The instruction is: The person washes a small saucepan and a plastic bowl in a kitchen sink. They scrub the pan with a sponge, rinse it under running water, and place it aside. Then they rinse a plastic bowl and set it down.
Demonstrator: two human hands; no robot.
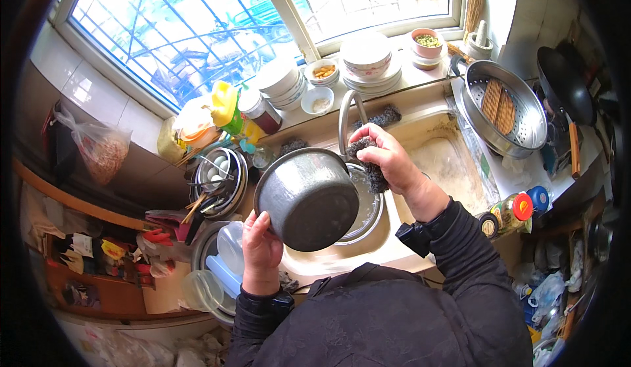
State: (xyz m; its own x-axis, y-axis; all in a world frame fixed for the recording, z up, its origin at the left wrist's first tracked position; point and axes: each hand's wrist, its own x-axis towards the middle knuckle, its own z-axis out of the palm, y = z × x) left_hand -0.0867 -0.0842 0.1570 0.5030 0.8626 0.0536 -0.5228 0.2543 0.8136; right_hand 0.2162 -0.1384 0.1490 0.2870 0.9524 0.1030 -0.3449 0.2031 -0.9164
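A dark grey metal pot is tilted over the left sink basin, its blackened base turned towards me. My left hand grips the pot by its rim on the lower left. In my right hand is a dark scouring pad of wire wool, held just right of the pot and apart from its wall. Behind the pot rises the curved metal faucet. Under it, a round metal basin sits in the sink, partly hidden by the pot. The inside of the pot faces away from me.
Stacked bowls and plates line the windowsill, with a yellow bottle and a jar. A steel steamer stands right of the sink, near lidded jars. To the left are a bowl of eggs and plastic containers.
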